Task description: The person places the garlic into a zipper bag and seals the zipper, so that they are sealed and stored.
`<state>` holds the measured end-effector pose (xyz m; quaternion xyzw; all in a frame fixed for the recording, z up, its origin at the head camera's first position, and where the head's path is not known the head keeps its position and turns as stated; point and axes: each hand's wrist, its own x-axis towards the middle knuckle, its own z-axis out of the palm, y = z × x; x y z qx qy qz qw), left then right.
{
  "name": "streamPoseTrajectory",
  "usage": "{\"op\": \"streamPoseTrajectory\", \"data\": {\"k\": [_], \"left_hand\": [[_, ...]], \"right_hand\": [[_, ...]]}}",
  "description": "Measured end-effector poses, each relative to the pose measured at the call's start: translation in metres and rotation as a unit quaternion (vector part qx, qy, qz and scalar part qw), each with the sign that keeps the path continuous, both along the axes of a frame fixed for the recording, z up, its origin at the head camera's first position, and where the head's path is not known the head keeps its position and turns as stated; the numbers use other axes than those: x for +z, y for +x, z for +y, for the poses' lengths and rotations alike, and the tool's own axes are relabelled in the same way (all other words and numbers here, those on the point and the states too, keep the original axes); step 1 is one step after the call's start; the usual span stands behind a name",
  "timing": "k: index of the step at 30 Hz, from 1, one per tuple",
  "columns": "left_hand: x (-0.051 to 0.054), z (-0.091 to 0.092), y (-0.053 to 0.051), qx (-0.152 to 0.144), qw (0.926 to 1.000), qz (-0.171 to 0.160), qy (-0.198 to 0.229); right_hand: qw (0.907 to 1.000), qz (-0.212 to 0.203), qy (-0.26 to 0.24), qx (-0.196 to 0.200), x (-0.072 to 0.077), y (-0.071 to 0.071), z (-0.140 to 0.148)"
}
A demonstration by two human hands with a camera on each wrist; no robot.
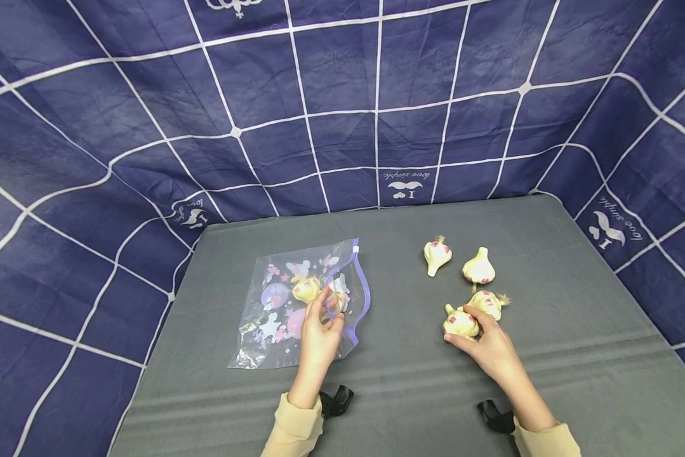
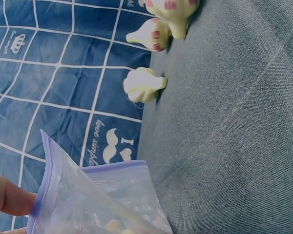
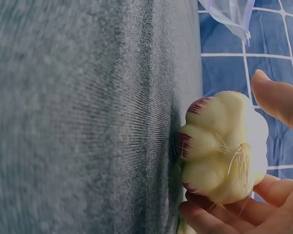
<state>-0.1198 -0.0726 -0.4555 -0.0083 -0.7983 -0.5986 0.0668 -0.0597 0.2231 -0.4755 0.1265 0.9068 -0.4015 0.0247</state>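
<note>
My left hand (image 1: 319,339) pinches the purple-edged opening of a clear printed bag (image 1: 251,336); in the left wrist view fingers (image 2: 19,199) touch the bag's rim (image 2: 44,183). The bag's mouth gapes toward the right, and a garlic bulb (image 1: 305,290) lies inside. My right hand (image 1: 493,346) is around the nearest loose garlic bulb (image 1: 461,322). In the right wrist view, the fingers (image 3: 210,217) touch the underside of this bulb (image 3: 219,146), while the thumb stands apart from it.
Beside the right hand lies another bulb (image 1: 487,304). Two more bulbs, one (image 1: 479,266) upright-looking and one (image 1: 437,252) with its stem toward me, lie farther back. A blue cloth with white lines (image 1: 342,76) rises behind and beside the grey table (image 1: 399,381).
</note>
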Motion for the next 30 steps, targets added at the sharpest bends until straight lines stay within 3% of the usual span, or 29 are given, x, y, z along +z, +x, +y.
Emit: {"op": "streamPoseTrajectory", "data": {"k": [15, 30], "left_hand": [[-0.002, -0.006, -0.001, -0.021, 0.9987, -0.015, 0.043], [-0.002, -0.007, -0.002, -0.011, 0.9971, -0.018, 0.073]], "right_hand": [[0.9994, 0.031, 0.017, -0.006, -0.007, -0.005, -0.004], [0.9991, 0.037, 0.015, -0.011, -0.011, -0.004, -0.003]]}}
